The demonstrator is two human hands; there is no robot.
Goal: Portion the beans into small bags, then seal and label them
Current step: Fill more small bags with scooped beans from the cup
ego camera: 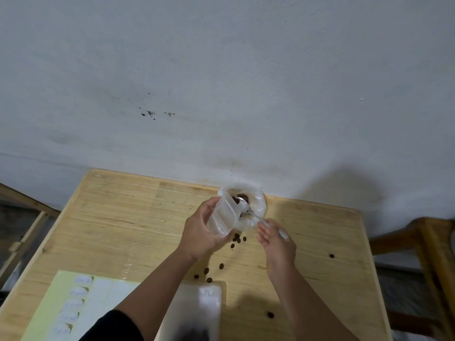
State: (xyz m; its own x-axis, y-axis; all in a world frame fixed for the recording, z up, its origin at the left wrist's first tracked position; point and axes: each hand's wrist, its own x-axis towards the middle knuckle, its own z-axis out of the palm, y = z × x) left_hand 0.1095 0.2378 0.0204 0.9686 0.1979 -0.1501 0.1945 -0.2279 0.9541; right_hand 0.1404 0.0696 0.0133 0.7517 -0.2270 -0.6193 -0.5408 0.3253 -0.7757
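Scooping beans into a small clear plastic bag (222,219)

Our left hand (197,232) grips its limp, slippery side (mouth sags); right hand (275,239) pinches a white plastic spoon (248,207).

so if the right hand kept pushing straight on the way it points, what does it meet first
Most likely the clear bag of beans: the right hand points its spoon up the table into that bag's mouth. Depth is unclear from this single view.
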